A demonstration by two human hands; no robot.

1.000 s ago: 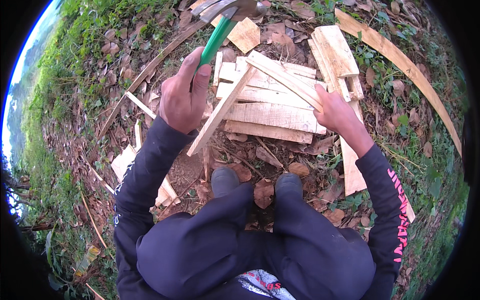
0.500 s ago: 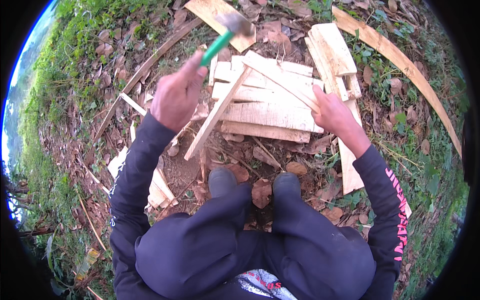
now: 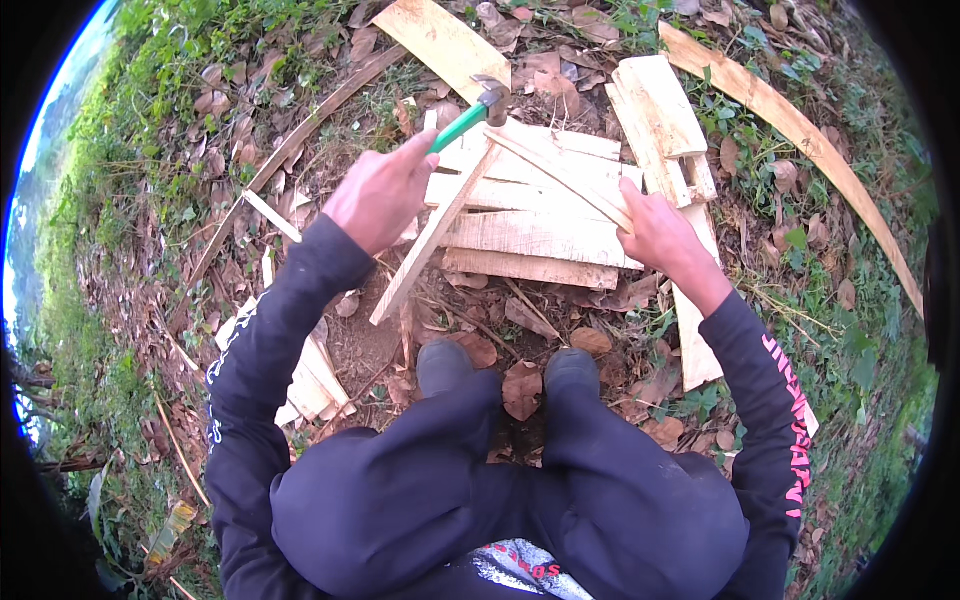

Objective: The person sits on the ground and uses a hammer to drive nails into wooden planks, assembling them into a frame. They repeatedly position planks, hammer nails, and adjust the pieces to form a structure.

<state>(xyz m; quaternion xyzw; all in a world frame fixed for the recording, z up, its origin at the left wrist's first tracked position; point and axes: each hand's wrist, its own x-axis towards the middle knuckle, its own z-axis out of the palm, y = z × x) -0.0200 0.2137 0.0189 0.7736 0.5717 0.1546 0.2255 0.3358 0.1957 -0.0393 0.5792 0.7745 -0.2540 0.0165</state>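
Observation:
My left hand (image 3: 380, 195) is closed around the green handle of a hammer (image 3: 462, 128). The hammer's metal head is at the joint where two thin wooden strips meet at an angle. In my right hand (image 3: 665, 232) is the near end of one wooden strip (image 3: 560, 172), gripped between thumb and fingers. The other wooden strip (image 3: 432, 240) slants from the joint down toward my left foot, its lower end unheld. Beneath them lies a stack of pale sawn boards (image 3: 540, 232). Any nail at the joint is too small to make out.
Thicker wood blocks (image 3: 660, 110) lie at the right of the stack. A long plank (image 3: 800, 130) lies at the far right, another board (image 3: 440, 45) at the back. Split wood pieces (image 3: 315, 380) are by my left arm. My boots (image 3: 572, 370) stand on leaf-covered soil.
The hammer has come down from a raised position onto the joint of the strips, my left hand moving right and slightly downward. My right hand keeps its grip, almost unmoved.

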